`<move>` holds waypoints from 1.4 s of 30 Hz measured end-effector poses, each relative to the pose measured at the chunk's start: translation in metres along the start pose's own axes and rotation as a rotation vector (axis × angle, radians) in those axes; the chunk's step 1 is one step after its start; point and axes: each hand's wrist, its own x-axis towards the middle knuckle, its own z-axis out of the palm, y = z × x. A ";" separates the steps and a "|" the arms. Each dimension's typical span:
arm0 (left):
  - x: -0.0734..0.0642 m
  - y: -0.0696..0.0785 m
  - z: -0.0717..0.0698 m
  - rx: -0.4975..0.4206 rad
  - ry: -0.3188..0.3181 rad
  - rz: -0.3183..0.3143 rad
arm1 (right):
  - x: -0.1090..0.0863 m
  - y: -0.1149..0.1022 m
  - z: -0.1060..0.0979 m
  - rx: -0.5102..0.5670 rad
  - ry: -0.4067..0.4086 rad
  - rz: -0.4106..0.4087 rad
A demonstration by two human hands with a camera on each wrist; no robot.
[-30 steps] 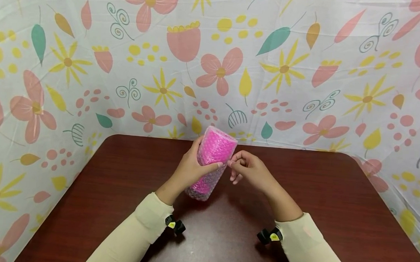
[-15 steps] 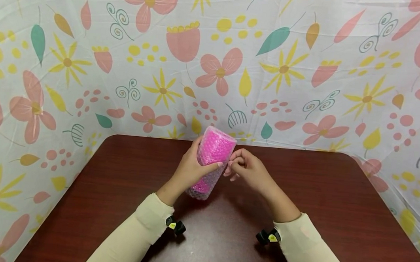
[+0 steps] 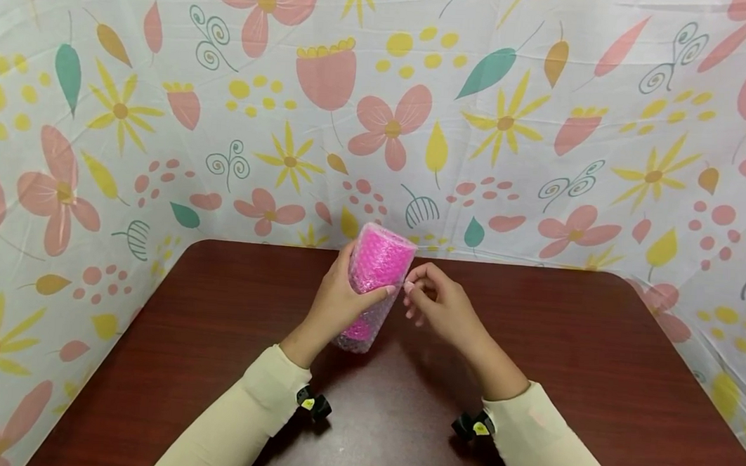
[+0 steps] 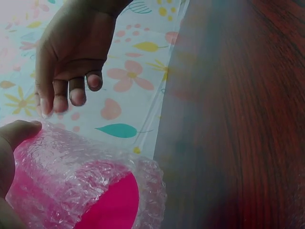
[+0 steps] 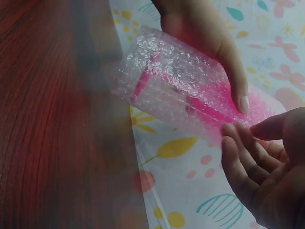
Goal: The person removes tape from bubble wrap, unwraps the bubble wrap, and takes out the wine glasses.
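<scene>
A bright pink cylinder (image 3: 384,262), wrapped in clear bubble wrap (image 4: 62,143), is tilted above the table with its upper end leaning right in the head view. My left hand (image 3: 341,291) grips it from the left side, thumb across the front and the other fingers hidden behind. On the other side, my right hand (image 3: 442,300) has its thumb and index fingertip together at the edge of the wrap, pinching it. Its other fingers are loosely bent, as the right wrist view shows. A lengthwise fold of wrap runs towards these fingertips (image 5: 238,129).
Beneath the hands is a dark reddish-brown table (image 3: 212,393) with rounded far corners. A white cloth (image 3: 394,65) printed with flowers and leaves hangs behind it and along both sides. Each wrist wears a small black camera (image 3: 315,404).
The wrapped cylinder has turned slightly, its upper right edge shifting left and its lower end rising a little. My right hand and forearm have moved slightly left with it; my left hand keeps its grip.
</scene>
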 end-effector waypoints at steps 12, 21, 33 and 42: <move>0.000 -0.001 -0.002 -0.035 -0.073 -0.020 | 0.000 -0.003 -0.004 0.247 -0.089 0.042; 0.000 0.000 -0.001 -0.019 -0.063 -0.004 | 0.001 -0.003 -0.006 0.264 -0.076 0.013; -0.002 0.003 -0.001 0.035 -0.012 0.016 | 0.000 -0.005 -0.006 0.222 -0.081 -0.049; -0.005 0.004 0.000 0.099 0.034 0.035 | 0.000 -0.005 -0.006 0.257 -0.148 -0.065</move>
